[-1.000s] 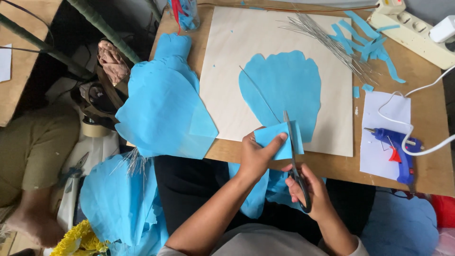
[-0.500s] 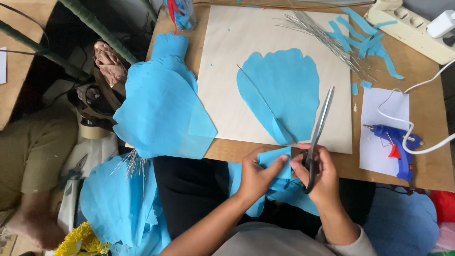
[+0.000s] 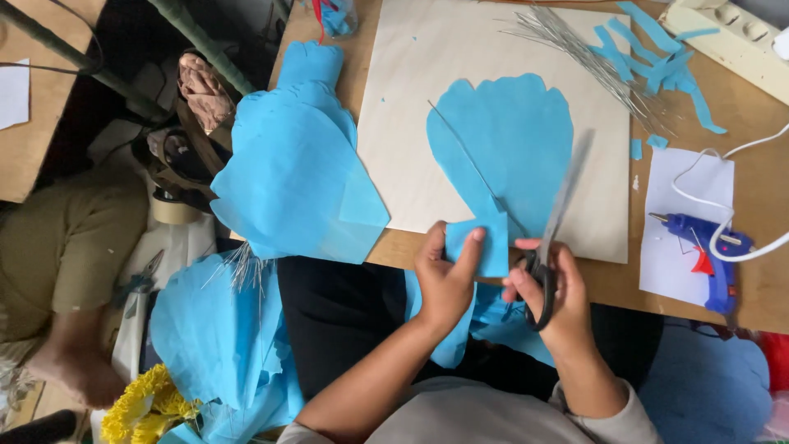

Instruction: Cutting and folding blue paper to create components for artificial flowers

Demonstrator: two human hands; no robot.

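Since the earlier frame our scissors (image 3: 552, 222) have swung nearer and upright. Our left hand (image 3: 444, 275) pinches a small blue paper piece (image 3: 485, 242) at the table's (image 3: 411, 247) near edge; our right hand (image 3: 555, 288) is clamped around the scissor handles, just right of it.

My left hand (image 3: 444, 275) pinches with thumb up at the worktop's near edge, while my right hand (image 3: 552, 292) is curled closed beside it, forearms converging.

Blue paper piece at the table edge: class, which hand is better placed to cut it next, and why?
Right. The right hand already holds the scissors, blades beside the blue paper piece, while the left hand pinches that piece.
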